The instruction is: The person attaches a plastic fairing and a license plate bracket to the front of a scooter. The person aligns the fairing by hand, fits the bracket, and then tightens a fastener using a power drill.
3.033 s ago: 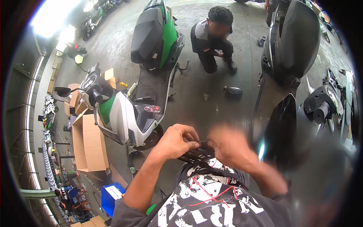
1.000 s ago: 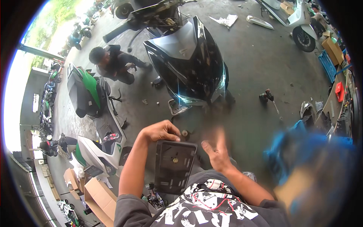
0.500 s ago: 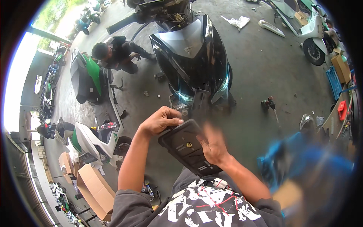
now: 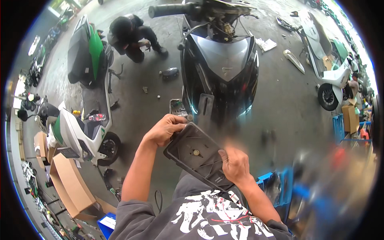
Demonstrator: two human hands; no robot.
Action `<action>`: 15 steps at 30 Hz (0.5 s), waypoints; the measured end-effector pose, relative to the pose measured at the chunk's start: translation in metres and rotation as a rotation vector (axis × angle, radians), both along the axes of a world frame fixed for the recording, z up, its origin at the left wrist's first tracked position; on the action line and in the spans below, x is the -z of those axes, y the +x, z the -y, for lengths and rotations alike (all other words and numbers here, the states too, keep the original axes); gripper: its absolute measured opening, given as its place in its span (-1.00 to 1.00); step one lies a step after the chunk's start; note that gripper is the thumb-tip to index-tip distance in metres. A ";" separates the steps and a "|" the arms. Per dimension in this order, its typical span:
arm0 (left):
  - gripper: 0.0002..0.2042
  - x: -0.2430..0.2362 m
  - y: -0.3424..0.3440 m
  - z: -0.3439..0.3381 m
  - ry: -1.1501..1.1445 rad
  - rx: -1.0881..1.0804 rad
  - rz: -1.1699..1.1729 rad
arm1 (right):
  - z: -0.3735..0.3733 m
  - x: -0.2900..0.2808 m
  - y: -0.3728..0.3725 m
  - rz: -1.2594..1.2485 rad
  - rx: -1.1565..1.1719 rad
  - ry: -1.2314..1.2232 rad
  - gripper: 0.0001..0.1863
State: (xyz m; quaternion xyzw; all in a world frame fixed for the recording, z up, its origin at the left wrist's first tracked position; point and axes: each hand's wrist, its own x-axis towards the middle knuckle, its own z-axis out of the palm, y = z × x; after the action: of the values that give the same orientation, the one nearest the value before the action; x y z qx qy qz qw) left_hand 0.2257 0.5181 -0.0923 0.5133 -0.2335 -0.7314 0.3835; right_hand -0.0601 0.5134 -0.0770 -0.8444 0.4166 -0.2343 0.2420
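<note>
A dark grey plastic tray-like panel with a raised rim is held before my body, tilted with its recessed side up. A small brass-coloured round fitting sits near its middle. Beyond its far edge, a slotted tab appears to extend from it. My left hand pinches the far left corner, fingers closed. Along the right edge, my right hand is closed with its thumb on top; its far side is blurred. Past the panel stands a black scooter with its handlebar covers off.
A person crouches at far left beside a white and green scooter. Cardboard boxes lie at left, blue crates at near right. A white scooter stands far right; a loose white panel lies on the floor.
My right hand has moved outward to the panel's right edge. The panel is turned more face-up, showing more of its recess. My view has shifted, so the black scooter appears further right.
</note>
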 end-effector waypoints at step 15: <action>-0.83 -0.040 -0.006 0.085 -0.297 0.583 0.331 | 0.071 -0.050 0.024 -0.336 -0.299 -0.423 -0.48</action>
State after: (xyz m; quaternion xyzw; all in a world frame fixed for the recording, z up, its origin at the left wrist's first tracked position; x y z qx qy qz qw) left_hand 0.2199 0.4330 -0.0524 0.4753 -0.5326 -0.6751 0.1863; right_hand -0.0364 0.4420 -0.0271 -0.9549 0.2639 -0.1347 0.0202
